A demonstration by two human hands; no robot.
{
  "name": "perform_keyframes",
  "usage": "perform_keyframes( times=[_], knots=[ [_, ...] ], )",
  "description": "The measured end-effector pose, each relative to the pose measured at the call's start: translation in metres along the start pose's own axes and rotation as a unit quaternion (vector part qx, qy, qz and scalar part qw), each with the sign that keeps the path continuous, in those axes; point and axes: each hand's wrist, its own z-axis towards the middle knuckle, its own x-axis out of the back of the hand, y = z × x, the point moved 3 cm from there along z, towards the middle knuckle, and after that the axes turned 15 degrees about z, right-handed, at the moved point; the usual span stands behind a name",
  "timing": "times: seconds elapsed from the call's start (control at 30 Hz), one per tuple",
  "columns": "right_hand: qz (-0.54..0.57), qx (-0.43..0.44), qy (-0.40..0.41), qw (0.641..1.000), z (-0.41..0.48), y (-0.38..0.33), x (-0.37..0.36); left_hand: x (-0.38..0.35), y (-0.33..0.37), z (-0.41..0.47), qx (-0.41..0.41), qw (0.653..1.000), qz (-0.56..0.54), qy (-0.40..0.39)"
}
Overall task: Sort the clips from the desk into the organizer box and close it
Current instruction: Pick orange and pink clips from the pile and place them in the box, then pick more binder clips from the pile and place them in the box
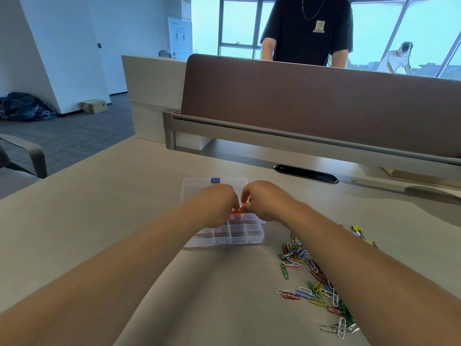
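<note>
A clear plastic organizer box (239,236) with several small compartments lies open on the desk, its lid (197,186) flat behind it. My left hand (217,203) and my right hand (264,201) meet over the box's far compartments. Between their fingertips sits a small orange clip (242,206); something pink (234,217) lies in a compartment just below. Which hand holds the orange clip is hard to tell. Several coloured paper clips (311,278) lie scattered to the right of the box, partly under my right forearm.
A few binder clips (359,233) lie right of my right arm. A brown divider panel (324,103) with a grey rail closes the desk's far side, with a black cable slot (305,174) before it. A person stands behind the panel. A chair (22,158) is at left.
</note>
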Motion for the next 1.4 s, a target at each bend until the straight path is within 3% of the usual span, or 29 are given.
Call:
perform_keyframes(
  times=[1.03,1.4],
  knots=[
    [0.002,-0.006,0.045,0.999,0.005,0.01,-0.004,-0.002,0.007,0.003,0.032,0.999,-0.011,0.036],
    [0.043,-0.007,0.124,0.991,-0.083,0.042,0.029,0.032,0.062,-0.029,-0.01,0.993,-0.073,0.088]
  ],
)
